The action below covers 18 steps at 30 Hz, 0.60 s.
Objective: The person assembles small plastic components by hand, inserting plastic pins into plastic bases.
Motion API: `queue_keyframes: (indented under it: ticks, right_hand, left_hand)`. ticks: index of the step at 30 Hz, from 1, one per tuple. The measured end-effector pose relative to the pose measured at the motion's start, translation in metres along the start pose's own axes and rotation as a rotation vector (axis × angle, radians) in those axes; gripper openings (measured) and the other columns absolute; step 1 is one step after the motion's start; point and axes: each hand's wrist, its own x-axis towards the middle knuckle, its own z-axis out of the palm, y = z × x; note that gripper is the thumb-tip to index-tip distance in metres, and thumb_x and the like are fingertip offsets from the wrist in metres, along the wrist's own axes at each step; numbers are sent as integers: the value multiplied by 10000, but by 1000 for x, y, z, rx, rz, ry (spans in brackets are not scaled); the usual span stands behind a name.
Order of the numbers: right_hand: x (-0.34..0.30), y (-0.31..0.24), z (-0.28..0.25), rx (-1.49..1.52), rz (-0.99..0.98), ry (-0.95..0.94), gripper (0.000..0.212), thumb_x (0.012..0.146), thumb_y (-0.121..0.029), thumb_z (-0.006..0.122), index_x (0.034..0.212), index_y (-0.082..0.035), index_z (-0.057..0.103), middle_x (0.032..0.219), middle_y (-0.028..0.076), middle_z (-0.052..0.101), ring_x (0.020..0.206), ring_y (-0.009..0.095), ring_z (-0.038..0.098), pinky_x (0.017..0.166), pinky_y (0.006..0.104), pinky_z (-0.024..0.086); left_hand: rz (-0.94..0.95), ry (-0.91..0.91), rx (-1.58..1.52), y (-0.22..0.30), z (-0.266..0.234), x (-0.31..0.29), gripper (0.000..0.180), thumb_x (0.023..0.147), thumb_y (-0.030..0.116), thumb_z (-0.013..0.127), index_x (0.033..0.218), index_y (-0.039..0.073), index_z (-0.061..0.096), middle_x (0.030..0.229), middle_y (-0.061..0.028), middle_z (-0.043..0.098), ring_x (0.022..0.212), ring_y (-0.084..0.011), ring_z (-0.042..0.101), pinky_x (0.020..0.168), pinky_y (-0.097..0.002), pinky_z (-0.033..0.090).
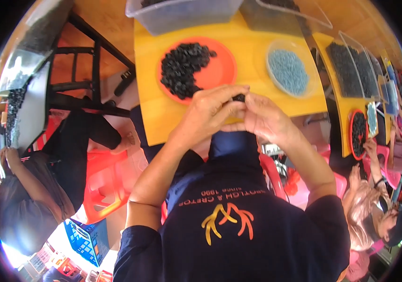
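Dark shirt (238, 235) nearest cam. Left hand (210, 110) & right hand (262, 117) pinched together on small black part (239, 97), held over table (158, 122) edge, w/ orange plate (222, 70) of black pieces close for reach.

Bright, even daylight fills the view, with white overexposed glare at the lower left and soft shadows under the hands (238, 115) on the yellow table (257, 44), while fisheye bending and slight blur grow toward the dark round rim.
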Motion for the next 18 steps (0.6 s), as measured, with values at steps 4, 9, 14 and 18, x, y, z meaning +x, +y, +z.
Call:
queue_keyframes:
  ticks: [4,9,14,18]
  right_hand:
    - [-6,-6,-12,-8,3,-2,429,1030,-342,513,1343,-49,487,1312,139,569,1191,271,583,1000,502,497]
    - [-20,-31,-16,-342,-61,247,332,1024,-285,539,1242,-39,582,1230,109,620,1086,199,623,947,389,529]
    - [-30,-75,-49,-840,-348,544,232,971,-197,630,1132,-32,657,1048,27,682,889,94,609,786,258,495]
    - [-65,-110,-121,-1219,-491,845,221,954,-161,639,1099,2,679,957,13,693,853,89,613,774,244,482]
  left_hand:
    - [70,80,196,-7,-34,42,199,824,91,731,997,-4,706,908,-132,684,804,-235,658,748,-324,532]
    - [105,377,592,-39,-124,142,309,814,240,760,1052,43,735,930,-154,705,811,-259,675,771,-349,537]
    - [49,349,860,-66,-178,174,610,803,367,772,1293,38,615,1187,-162,662,1015,-271,657,904,-365,510]
    - [23,199,534,-30,-121,130,485,857,266,743,1271,40,629,1210,-121,646,954,-177,649,853,-329,508]
